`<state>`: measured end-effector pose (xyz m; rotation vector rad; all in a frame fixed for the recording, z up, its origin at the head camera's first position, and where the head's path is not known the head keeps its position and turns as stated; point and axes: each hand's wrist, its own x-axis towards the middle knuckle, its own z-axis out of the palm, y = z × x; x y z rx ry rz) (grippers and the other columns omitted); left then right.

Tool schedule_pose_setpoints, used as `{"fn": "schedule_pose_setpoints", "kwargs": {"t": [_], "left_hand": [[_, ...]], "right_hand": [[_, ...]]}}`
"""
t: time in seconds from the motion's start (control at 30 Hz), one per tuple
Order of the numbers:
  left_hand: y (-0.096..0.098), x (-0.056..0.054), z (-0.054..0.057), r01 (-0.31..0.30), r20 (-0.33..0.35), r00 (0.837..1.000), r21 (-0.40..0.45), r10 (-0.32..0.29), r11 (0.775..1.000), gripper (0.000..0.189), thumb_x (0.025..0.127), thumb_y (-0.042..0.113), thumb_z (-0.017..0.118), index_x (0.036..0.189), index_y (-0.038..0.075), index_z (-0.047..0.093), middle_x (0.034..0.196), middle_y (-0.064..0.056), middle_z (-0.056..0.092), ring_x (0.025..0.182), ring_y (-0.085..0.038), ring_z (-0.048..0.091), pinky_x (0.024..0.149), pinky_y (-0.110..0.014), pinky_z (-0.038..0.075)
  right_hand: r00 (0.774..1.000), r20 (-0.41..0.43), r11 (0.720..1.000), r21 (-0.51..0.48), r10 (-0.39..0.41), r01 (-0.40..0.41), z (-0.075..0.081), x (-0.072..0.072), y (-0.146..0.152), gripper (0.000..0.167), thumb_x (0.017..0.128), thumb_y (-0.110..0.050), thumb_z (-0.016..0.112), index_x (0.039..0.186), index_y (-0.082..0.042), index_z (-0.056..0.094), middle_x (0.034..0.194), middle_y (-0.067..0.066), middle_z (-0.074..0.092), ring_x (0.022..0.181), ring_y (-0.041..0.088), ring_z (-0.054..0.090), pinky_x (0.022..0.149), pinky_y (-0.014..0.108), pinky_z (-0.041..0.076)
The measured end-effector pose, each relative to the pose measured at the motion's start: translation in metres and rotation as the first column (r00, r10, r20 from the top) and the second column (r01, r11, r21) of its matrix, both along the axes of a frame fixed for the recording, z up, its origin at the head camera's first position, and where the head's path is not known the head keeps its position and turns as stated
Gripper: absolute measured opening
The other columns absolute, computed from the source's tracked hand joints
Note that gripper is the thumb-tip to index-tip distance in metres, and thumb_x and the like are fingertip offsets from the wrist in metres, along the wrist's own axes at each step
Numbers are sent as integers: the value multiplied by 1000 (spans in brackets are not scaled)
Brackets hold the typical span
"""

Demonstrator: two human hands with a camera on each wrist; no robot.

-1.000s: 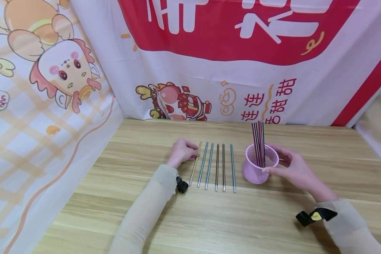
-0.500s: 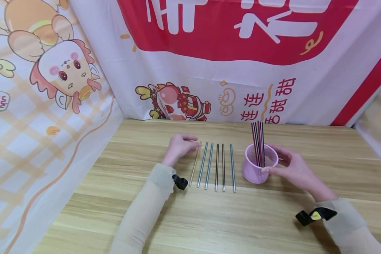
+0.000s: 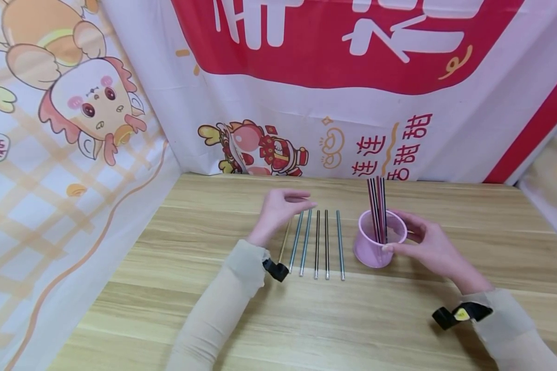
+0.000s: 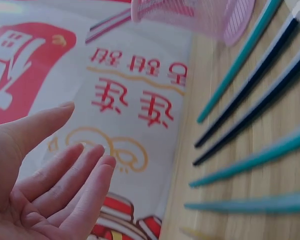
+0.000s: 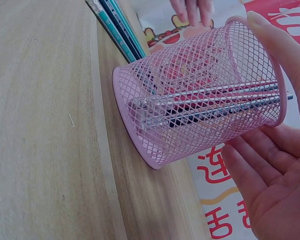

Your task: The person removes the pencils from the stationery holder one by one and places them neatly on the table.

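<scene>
My left hand (image 3: 279, 210) hovers over the far ends of a row of pencils, holding nothing. In the left wrist view its thumb and fingers (image 4: 85, 205) are spread apart and relaxed. Beneath it lie a natural-wood pencil (image 3: 285, 245) and teal pencils (image 3: 306, 245), then black pencils (image 3: 327, 245) and another teal pencil (image 3: 341, 247) nearer the cup. My right hand (image 3: 431, 247) holds the pink mesh pencil cup (image 5: 200, 95) at its right side, thumb at the rim and fingers round the back. Several dark and red pencils (image 3: 377, 206) stand upright in the cup, leaning slightly left.
The wood-grain table (image 3: 353, 324) ends at a printed cloth backdrop (image 3: 455, 139). A second patterned cloth (image 3: 97, 206) hangs along the left side. Each wrist carries a black camera mount, such as the right one (image 3: 461, 315).
My left hand shifted slightly left and up off the natural-wood pencil, then moved right over the teal pencils. The pencils stay in place, and my right hand and the cup have not moved.
</scene>
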<state>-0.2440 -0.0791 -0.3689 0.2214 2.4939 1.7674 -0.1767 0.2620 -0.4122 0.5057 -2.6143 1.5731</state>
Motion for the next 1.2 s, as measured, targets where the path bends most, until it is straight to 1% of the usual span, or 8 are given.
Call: {"fn": "schedule_pose_setpoints", "kwargs": {"t": [0.37,0.57,0.73,0.8,0.97,1.03,1.1,1.2], "left_hand": [[35,9,4,31,-41,999,3,-30,1000,31,85,27,86,113,17,77,102,7,75,95,-9,70,89,-30,57],[50,10,1,60,-67,996,33,-58,998,29,84,24,87,111,15,78,96,8,76,90,-7,71,87,-27,58],[62,9,-4,80,-90,993,2,-80,997,31,85,27,86,113,17,77,95,13,75,89,-3,69,86,-24,57],[68,8,-6,93,-95,991,3,-93,996,32,85,26,86,114,17,77,95,12,75,88,-3,69,85,-23,56],[83,8,-13,132,-113,985,43,-127,990,33,84,20,87,114,14,76,97,6,76,86,-4,69,80,-21,58],[89,8,-14,138,-112,985,52,-131,989,33,84,20,87,114,14,77,98,5,76,86,-3,69,79,-20,58],[95,8,-14,139,-110,985,62,-132,988,33,83,20,87,114,14,77,97,5,76,86,-4,69,78,-19,58],[102,8,-14,144,-113,984,75,-135,987,34,84,19,87,115,12,76,98,4,76,86,-5,70,78,-18,57]], "right_hand": [[1000,3,1000,5,-1,1,0,0,0,77,83,-14,87,148,0,48,142,22,55,117,1,56,96,10,45],[1000,12,1000,0,-6,6,0,1,-1,77,83,-15,87,148,0,48,142,22,55,118,5,57,96,10,45],[1000,6,1000,5,-8,8,0,2,-1,77,84,-14,87,149,0,48,142,23,55,118,4,57,96,10,46],[1000,2,1000,11,-9,9,0,2,-1,77,84,-14,87,149,0,48,142,23,55,119,8,58,96,10,46],[1000,4,1000,25,-13,13,1,2,-2,77,84,-16,87,149,0,47,142,23,55,123,30,57,95,9,45],[1000,8,1000,23,-13,12,1,2,-2,77,85,-16,86,149,0,47,142,23,55,124,34,56,95,9,45],[1000,6,1000,20,-13,13,1,2,-2,77,85,-15,86,149,0,47,142,24,55,124,30,57,95,9,45],[1000,-2,1000,14,-10,10,1,2,-2,76,85,-14,86,149,0,47,142,23,55,121,16,59,95,10,46]]}}
